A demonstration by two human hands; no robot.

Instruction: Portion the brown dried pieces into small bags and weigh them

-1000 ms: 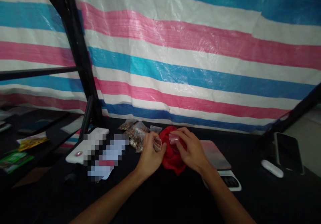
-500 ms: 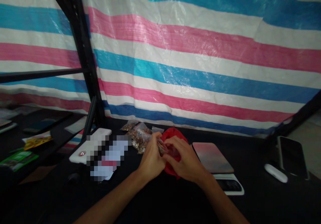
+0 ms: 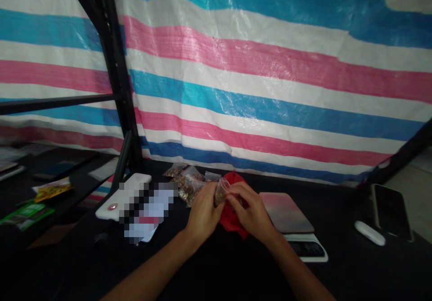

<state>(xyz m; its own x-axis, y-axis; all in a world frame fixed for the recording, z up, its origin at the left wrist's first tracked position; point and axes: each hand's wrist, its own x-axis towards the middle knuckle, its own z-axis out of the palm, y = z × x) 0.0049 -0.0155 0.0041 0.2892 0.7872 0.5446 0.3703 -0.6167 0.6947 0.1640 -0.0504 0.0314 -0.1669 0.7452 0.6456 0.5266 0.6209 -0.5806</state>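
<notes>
My left hand [image 3: 204, 208] is wrapped round a small clear plastic bag [image 3: 221, 192] with brownish contents, its mouth facing up. The fingertips of my right hand [image 3: 248, 205] are pinched at the right edge of that bag's mouth. Beneath and behind both hands lies a red cloth or bag [image 3: 233, 222], partly covered by them. Several clear bags of small brown and gold pieces [image 3: 189, 186] are heaped just behind my left hand.
Right of my hands sits a scale [image 3: 286, 213] with a pinkish top. Farther right are a white oval case [image 3: 370, 233] and a phone [image 3: 392, 211]. A white device [image 3: 116, 204] lies left, beside a black frame post [image 3: 118, 76]. A striped sheet [image 3: 270, 85] hangs behind.
The small bag now stands more upright with its round mouth visible. My right fingers have shifted slightly to the right, and more of the red cloth shows below.
</notes>
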